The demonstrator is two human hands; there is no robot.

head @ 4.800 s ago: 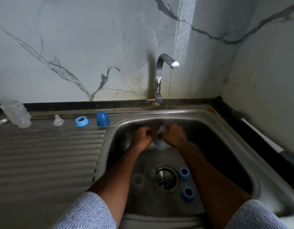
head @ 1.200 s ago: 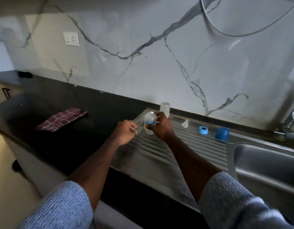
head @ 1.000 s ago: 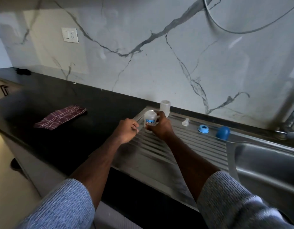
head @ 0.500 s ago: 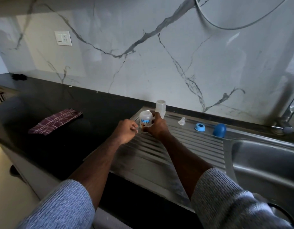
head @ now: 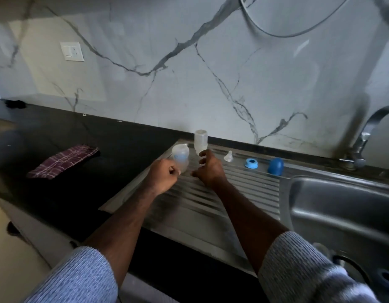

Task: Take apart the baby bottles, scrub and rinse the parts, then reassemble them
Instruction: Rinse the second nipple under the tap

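A clear baby bottle with blue print [head: 180,158] stands on the steel drainboard [head: 211,206] near its far left corner. A second clear bottle [head: 200,141] stands just behind it by the wall. My left hand [head: 164,177] is curled into a fist right in front of the printed bottle and holds nothing I can see. My right hand [head: 207,169] hovers just right of that bottle, fingers loosely curled and off it. Along the back of the drainboard lie a clear nipple [head: 228,155], a blue ring [head: 251,163] and a blue cap [head: 275,166].
The sink basin [head: 342,206] is to the right, with the tap [head: 364,138] behind it and a blue part [head: 388,277] at its bottom. A checked cloth [head: 62,160] lies on the black counter [head: 101,138] to the left.
My right hand carried the printed bottle from the sink to the drainboard, set it down beside the other bottle and let go. The left fist stayed close beside it.
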